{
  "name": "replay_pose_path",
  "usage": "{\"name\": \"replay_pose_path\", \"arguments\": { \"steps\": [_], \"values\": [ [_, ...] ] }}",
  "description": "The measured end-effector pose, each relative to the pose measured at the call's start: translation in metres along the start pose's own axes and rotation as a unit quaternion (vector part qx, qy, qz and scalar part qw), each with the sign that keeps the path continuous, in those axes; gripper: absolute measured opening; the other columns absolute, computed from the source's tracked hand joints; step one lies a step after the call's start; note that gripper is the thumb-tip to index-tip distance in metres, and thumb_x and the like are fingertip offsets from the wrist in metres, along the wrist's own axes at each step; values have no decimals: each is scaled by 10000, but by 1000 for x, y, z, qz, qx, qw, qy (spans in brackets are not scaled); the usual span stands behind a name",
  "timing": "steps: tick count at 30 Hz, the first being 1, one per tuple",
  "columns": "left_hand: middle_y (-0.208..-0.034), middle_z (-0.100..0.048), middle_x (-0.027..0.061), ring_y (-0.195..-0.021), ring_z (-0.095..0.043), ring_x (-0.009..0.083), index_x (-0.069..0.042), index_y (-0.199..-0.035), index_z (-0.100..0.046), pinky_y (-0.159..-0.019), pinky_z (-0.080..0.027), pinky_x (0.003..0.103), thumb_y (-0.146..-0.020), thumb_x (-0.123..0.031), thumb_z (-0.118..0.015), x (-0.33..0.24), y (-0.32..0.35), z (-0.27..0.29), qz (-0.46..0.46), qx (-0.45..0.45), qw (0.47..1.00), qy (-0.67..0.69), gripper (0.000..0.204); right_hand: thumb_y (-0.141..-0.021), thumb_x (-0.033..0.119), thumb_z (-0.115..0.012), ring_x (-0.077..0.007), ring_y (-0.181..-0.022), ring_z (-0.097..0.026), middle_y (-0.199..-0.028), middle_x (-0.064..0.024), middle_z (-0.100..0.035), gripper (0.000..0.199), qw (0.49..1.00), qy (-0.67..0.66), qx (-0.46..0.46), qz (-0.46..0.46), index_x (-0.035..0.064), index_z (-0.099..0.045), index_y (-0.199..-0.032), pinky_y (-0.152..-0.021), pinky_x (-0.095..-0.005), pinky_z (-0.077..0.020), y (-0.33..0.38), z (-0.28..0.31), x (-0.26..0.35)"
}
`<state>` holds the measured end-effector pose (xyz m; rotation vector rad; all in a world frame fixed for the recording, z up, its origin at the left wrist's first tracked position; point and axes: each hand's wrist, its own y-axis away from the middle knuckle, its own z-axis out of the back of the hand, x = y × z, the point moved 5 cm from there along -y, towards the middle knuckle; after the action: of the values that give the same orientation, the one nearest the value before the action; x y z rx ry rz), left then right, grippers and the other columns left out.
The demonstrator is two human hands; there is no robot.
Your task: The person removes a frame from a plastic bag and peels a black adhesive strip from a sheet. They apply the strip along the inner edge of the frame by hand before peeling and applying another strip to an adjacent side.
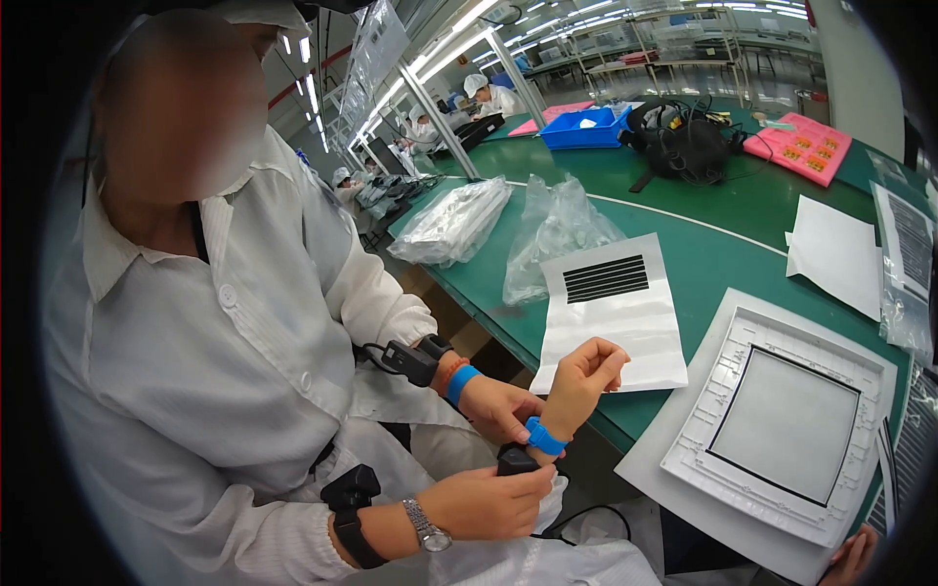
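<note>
My left hand (584,376) is raised over the near edge of the green table (713,220), fingers curled in with nothing in them. A blue strap (543,436) circles its wrist, with a small black device (515,457) just below. A co-worker in a white coat sits at my left; one of their hands (500,408) grips my wrist at the strap and the other (489,503) holds the black device. My right hand (852,559) shows only as fingers at the lower right edge, by the white sheet under a square white tray (782,420) with a grey panel.
A white sheet with black stripes (611,313) lies next to my left hand. Clear plastic bags (552,234) lie further back, then a blue bin (586,127), a black bundle of cables (684,142) and a pink tray (801,146). Other workers sit at far benches.
</note>
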<state>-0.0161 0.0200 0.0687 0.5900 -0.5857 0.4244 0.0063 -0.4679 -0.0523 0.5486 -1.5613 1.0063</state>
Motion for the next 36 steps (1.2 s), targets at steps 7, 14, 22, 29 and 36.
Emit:
{"name": "replay_pose_path", "arguments": {
  "steps": [7, 14, 22, 29, 36],
  "values": [
    [-1338, -567, 112, -1371, -422, 297, -23, -1109, -621, -1160, -341, 401, -817, -170, -661, -3, -10, -7, -53, -53, 995, 71, 329, -1017, 113, -518, -121, -601, -436, -778, -71, -602, 206, 997, -40, -10, -58, -62, -627, -1035, -536, -263, -388, 1, -3, -1],
    [-1084, -626, 124, -1064, -548, 266, -31, -1063, -637, -927, -432, 354, -861, -164, -662, 36, -103, -47, 240, -163, 869, 402, 243, -1016, 119, -515, -114, -588, -434, -784, -72, -607, 207, 994, -31, -44, -92, -46, -632, -1054, -530, -263, -387, 1, -2, -4],
    [-831, -686, 137, -756, -675, 235, -39, -1017, -652, -693, -523, 308, -905, -158, -663, 91, -119, -108, 466, -245, 560, 640, 164, -1026, 160, -521, -107, -607, -431, -786, -58, -594, 226, 998, -20, -13, -62, -34, -634, -1054, -537, -260, -388, 3, 1, -4],
    [-726, -670, 103, -608, -637, 198, -17, -911, -658, -571, -486, 295, -908, -116, -655, 94, -112, -94, 436, -349, 570, 603, 100, -1027, 125, -508, -112, -616, -469, -802, -65, -617, 202, 998, -42, 9, -49, -26, -630, -1082, -571, -252, -432, 1, 5, -8],
    [-763, -692, 59, -660, -642, 128, -15, -950, -681, -595, -487, 250, -897, -85, -675, 85, -72, -104, 497, -387, 508, 588, 87, -1024, 132, -507, -109, -636, -500, -837, -65, -630, 185, 995, -37, 9, -90, 1, -630, -1069, -578, -238, -444, 5, 14, -22]
  ]
}}
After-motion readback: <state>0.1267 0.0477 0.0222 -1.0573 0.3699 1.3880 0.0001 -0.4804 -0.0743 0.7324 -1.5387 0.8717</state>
